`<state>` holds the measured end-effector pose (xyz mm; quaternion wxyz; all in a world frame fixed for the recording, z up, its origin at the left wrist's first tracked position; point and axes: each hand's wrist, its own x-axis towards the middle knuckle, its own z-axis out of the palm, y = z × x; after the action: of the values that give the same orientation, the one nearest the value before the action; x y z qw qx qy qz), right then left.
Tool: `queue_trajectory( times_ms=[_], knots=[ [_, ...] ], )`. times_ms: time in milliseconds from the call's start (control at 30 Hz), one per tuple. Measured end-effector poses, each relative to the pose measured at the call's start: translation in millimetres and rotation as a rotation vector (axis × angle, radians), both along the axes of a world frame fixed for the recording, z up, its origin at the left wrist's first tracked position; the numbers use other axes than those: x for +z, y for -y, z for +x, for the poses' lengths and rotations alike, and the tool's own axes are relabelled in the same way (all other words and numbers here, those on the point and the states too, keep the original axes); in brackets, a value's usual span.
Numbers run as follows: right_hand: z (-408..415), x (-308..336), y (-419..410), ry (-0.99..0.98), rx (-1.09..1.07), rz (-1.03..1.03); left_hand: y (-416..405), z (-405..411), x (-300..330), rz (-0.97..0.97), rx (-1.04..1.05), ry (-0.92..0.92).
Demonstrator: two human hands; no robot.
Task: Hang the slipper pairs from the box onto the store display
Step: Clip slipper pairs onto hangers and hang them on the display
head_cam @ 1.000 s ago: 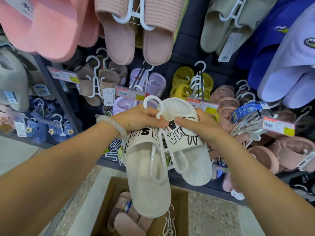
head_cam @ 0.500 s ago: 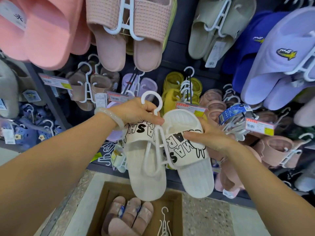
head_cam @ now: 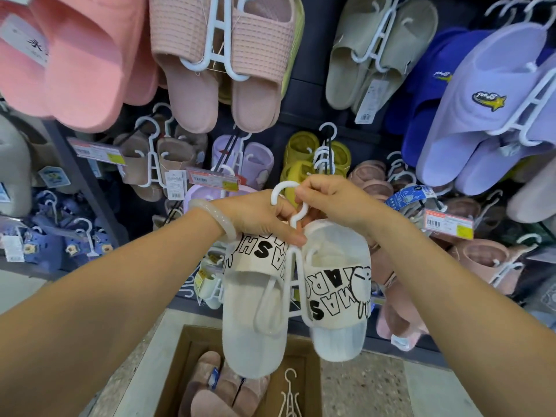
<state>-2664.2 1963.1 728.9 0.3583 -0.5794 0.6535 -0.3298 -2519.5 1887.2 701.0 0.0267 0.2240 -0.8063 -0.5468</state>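
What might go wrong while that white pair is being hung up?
Both hands, left and right, pinch only the hanger hook, so the white slippers dangle freely and might slip off into the box below. The crowded yellow slippers nearby could snag the hook.

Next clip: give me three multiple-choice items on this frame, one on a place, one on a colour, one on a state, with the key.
1. Where is the box?
A. on the floor below the held slippers
B. on a shelf
C. under the left arm

2. What colour is the held pair?
A. pink
B. white with black letters
C. yellow

3. The hook of the held pair's hanger is
A. on a display peg
B. in the box
C. held between both hands

Key: A, the box sits low beneath the pair; B, white slippers, black print; C, left hand and right hand pinch it, clear of any peg.
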Motion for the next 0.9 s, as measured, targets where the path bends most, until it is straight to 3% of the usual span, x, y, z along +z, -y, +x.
queue_trajectory(
  times_ms=[200,433,600,900],
  knots=[
    [-2.9,7.3,2.9,-0.017,-0.052,0.014,-2.1,0.4,-5.0,0.009,0.081,-0.005],
    [-8.2,7.9,9.3,-0.012,-0.176,0.013,0.9,3.2,9.6,-0.475,0.098,0.232],
    [-16.0,21.5,14.7,-0.078,-0.235,0.014,-0.8,2.1,13.8,-0.402,0.077,0.2],
    [-26.0,52.0,18.6,-0.12,-0.32,-0.099,-11.4,-6.2,18.6,-0.707,0.044,-0.028]
  ],
)
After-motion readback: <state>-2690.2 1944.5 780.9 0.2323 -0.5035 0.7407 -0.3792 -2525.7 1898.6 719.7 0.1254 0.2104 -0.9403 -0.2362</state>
